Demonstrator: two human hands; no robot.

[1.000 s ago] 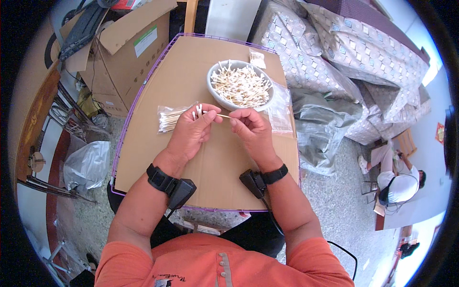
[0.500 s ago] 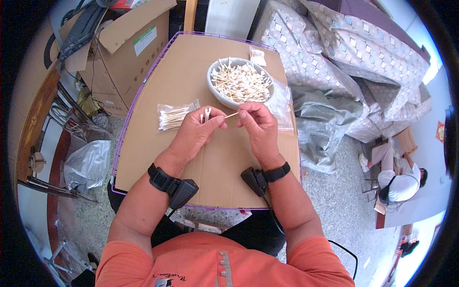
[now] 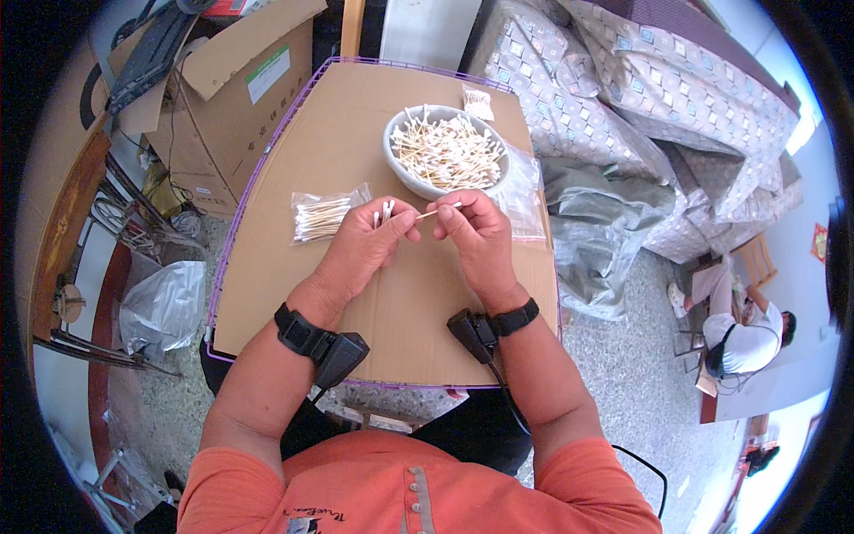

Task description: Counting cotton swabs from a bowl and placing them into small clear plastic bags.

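My left hand (image 3: 367, 238) is closed around several cotton swabs (image 3: 382, 214), whose white tips stick up between thumb and fingers. Between my two hands a single cotton swab (image 3: 429, 214) lies slantwise. The thumb and fingers of my right hand (image 3: 476, 230) pinch it near one white tip, and its other end meets my left fingertips. Just beyond my hands stands a grey bowl (image 3: 392, 162) heaped with loose cotton swabs (image 3: 449, 151). Left of my left hand lies a clear bag of cotton swabs (image 3: 322, 216), lined up side by side.
A brown cardboard sheet (image 3: 302, 133) covers the purple-rimmed table. Clear plastic bags (image 3: 525, 198) lie right of the bowl, a small packet (image 3: 478, 102) behind it. A large carton (image 3: 240, 116) stands left; wrapped furniture (image 3: 614, 107) fills the right. A person (image 3: 747, 343) sits far right.
My right hand has shifted slightly left, closer to my left hand. The pinched swab's white tip now shows past my right fingers. My left hand has barely moved.
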